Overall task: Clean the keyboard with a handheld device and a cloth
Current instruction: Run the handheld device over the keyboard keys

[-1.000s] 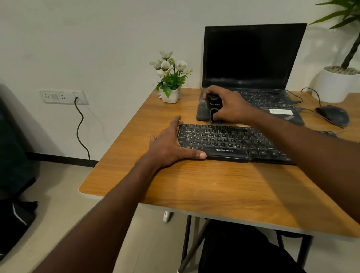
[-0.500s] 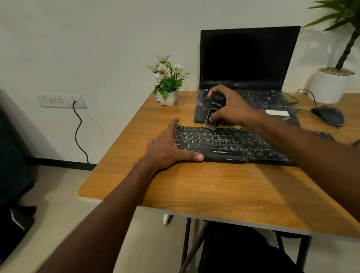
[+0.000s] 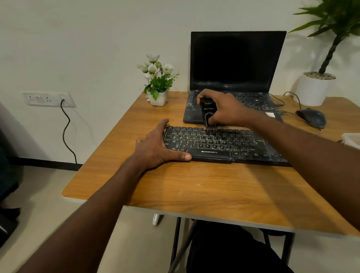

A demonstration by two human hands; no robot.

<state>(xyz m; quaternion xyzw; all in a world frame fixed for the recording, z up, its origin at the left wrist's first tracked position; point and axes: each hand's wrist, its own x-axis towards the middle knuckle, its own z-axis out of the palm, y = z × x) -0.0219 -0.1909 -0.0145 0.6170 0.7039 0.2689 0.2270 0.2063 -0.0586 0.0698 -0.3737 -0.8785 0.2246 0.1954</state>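
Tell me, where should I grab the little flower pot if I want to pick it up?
Hold the small white pot by its sides, low down, coming from the table's open left edge. The flowers spread over the top, so reaching from above would probably squash them. It stands upright with bare table around it.

- An open laptop [image 3: 234, 69] with a dark screen stands at the back of the wooden table [image 3: 202, 191]
- A small white pot of flowers [image 3: 157, 81] sits left of it
- A black mouse [image 3: 311, 117] lies to its right
- A tall potted plant [image 3: 321, 56] stands in the far right corner
- A wall socket [image 3: 48, 99] holds a dark cable
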